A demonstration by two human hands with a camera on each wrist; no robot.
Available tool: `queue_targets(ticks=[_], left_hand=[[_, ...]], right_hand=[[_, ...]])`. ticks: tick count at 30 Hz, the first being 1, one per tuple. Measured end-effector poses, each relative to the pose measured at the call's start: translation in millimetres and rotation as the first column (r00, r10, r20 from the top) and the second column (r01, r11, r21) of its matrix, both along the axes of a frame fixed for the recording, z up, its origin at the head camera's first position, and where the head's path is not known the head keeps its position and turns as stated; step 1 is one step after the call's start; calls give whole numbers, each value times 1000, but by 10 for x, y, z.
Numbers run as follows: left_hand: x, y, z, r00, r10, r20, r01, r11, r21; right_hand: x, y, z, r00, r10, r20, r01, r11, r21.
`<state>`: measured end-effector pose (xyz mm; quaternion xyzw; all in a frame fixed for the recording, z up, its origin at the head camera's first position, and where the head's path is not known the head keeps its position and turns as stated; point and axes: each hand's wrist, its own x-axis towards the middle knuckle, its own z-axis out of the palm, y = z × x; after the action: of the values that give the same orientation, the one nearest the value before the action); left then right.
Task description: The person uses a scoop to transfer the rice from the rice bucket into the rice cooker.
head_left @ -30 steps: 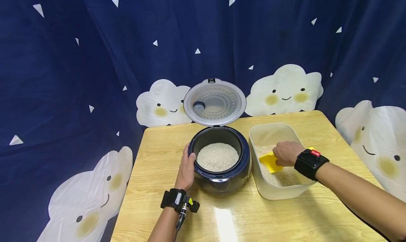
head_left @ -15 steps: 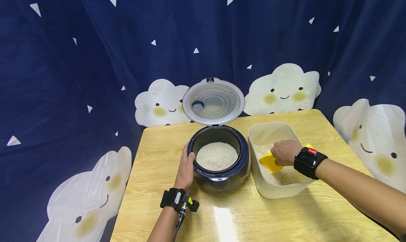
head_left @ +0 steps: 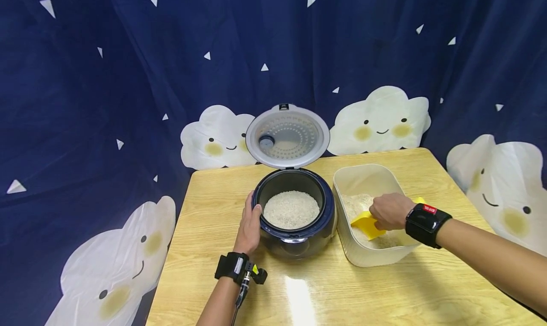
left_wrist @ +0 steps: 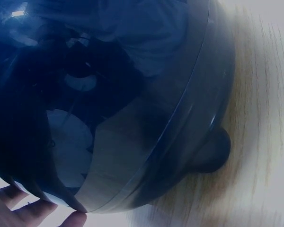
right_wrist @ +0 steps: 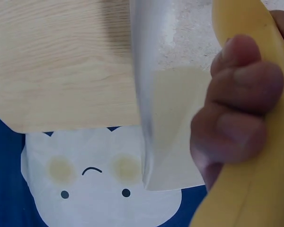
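My left hand [head_left: 248,228] rests against the left side of a dark blue rice cooker [head_left: 295,249], thumb at its rim. In the left wrist view the fingertips [left_wrist: 40,209] touch the cooker's glossy side. White rice [head_left: 292,211] lies in the cooker's dark inner pot. My right hand [head_left: 390,211] grips a yellow scoop [head_left: 367,225] inside a pale plastic bin [head_left: 363,258] to the cooker's right. The scoop's blade is down at the loose rice [head_left: 355,203] in the bin. Curled fingers [right_wrist: 239,130] wrap the scoop's handle [right_wrist: 244,194] in the right wrist view.
Behind the pot, the cooker's lid [head_left: 295,133] stands raised. Both containers sit side by side on a light wooden table [head_left: 213,202]. A dark blue curtain [head_left: 231,36] with cloud prints hangs beyond the table's back edge.
My right hand has shifted a little to the right and toward me with the scoop, still inside the bin. The left hand has stayed on the cooker.
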<state>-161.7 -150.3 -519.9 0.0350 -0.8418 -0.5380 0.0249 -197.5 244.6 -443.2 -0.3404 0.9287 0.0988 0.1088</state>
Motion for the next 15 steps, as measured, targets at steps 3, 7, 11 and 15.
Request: queue_targets(ticks=[3,7,11,15], left_hand=[[5,4,0,1000,4,8,-4,1000,2],[6,12,3,1000,5,11,-5,1000,9],[13,10,0,1000,3,7,-3,1000,12],[13,3,1,1000,2,-11,-2,1000,9]], right_hand=[[18,20,3,1000,7,4,-7,1000,0],[47,54,-14,1000,5,9,-5,1000,-19],[84,109,-71,999,-13,37,15,998,-63],[121,161,-122,997,-35,62,41,994,-97]])
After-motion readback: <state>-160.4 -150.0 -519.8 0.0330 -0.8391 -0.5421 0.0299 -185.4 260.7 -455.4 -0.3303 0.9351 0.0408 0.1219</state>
